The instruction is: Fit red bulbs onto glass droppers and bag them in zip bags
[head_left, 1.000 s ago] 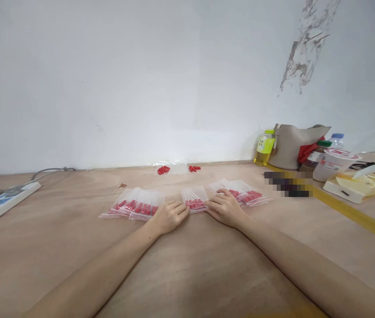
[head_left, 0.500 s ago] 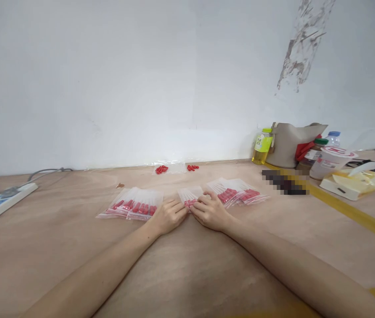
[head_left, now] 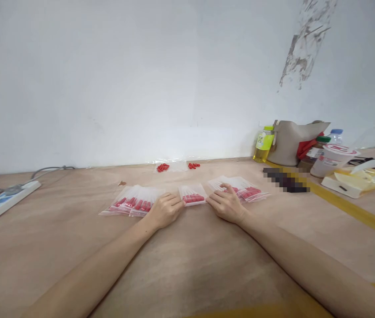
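A small clear zip bag [head_left: 192,191] with several red, rod-like pieces [head_left: 194,198] in it lies flat on the table between my hands. My left hand [head_left: 166,210], fingers curled and closed, pinches its lower left corner. At the lower right corner is my right hand [head_left: 226,206], closed with thumb and fingertips together at the bag's edge. Several filled bags [head_left: 143,193] overlap beside my left hand. More filled bags [head_left: 250,191] fan out behind and right of my right hand, which partly covers them.
Loose red pieces [head_left: 162,168] lie on clear plastic by the wall. A power strip [head_left: 15,201] is at left. Along the right stand a yellow drink bottle [head_left: 263,145], a grey bag [head_left: 285,143], a lidded cup [head_left: 333,161] and a tissue pack [head_left: 356,181].
My right hand has moved right, away from my left hand, along the bag's near edge. More of the bag and its red pieces now show. My left hand stays at its corner.
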Available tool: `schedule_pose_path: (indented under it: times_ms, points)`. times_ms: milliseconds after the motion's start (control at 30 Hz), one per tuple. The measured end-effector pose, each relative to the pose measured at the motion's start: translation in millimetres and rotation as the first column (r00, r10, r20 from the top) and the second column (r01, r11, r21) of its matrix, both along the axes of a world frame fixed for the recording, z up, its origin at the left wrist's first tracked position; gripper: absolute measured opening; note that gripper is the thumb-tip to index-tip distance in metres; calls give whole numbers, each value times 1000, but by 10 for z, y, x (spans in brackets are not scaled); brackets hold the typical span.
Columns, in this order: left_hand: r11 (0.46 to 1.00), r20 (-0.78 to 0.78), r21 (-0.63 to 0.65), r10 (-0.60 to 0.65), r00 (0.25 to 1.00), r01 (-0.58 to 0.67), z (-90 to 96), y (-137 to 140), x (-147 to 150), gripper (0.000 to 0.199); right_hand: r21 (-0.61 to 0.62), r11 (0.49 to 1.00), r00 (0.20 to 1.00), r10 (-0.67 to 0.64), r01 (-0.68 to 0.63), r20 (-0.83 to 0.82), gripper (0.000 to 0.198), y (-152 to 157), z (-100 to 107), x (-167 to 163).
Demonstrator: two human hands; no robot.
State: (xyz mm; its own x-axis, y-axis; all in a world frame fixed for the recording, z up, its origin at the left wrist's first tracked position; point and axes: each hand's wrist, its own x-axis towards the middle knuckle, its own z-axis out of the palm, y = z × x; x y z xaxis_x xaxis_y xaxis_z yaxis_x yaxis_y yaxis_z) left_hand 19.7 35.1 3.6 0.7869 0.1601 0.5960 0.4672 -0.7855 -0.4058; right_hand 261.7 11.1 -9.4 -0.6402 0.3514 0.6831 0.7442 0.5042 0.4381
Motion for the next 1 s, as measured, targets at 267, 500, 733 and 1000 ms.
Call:
schedule_pose_path:
  times_ms: [267,500,733,1000]
  points:
    - [997,9,-64,34,999,-34,38,-45,-12,22,-61,998,999,-15,12,-50,32,12,-30,22]
    - [944,9,-306,135,991,-126,-18,-80,-22,32,-193,970,975,113,-150,-189,25,-79,-8,-37]
    - [950,51,-307,77,996,-58,139,96,-213,44,-395,910,934,-245,129,-259,30,22,114,362]
    - [946,-97,-240,200,975,-218,316,-1,-754,34,-481,846,939,-324,232,-117,36,74,108,546]
